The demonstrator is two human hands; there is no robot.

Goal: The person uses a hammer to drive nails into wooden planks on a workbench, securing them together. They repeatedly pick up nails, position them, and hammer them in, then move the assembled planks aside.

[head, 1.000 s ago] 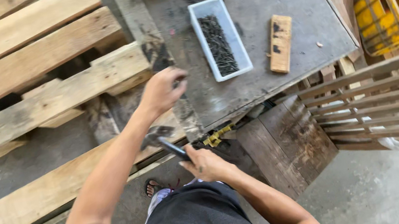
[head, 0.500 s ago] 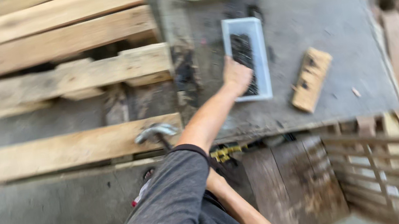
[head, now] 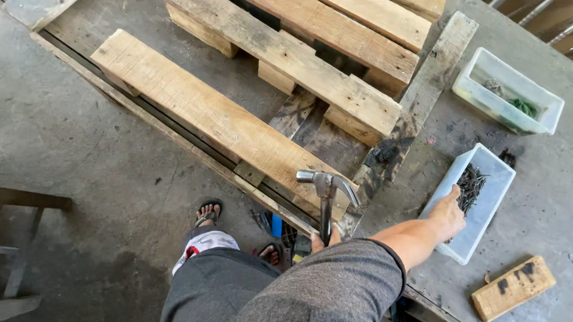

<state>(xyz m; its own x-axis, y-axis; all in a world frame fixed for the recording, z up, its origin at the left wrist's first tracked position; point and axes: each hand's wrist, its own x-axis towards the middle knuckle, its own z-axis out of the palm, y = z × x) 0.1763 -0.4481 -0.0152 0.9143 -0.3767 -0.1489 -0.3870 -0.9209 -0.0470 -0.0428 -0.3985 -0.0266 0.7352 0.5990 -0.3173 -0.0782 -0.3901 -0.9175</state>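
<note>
On the grey worktable (head: 570, 183), one wooden pallet (head: 302, 55) is shown, its boards judged stiff and heavy. Two pale plastic trays are counted: the nearer tray (head: 489, 212) holds loose dark nails (head: 470, 185), judged small, hard and sharp, best pinched by the shank. The right hand (head: 448, 215) is laid into this tray, fingers dipped among the nails. The left hand (head: 326, 238), mostly hidden, is closed around one claw hammer (head: 326, 196), gripped low on its handle. One wooden block (head: 513, 288) lies near.

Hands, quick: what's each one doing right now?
Left hand: reaching into the tray of nails; grip cannot be told.
Right hand: closed on the hammer.
</note>
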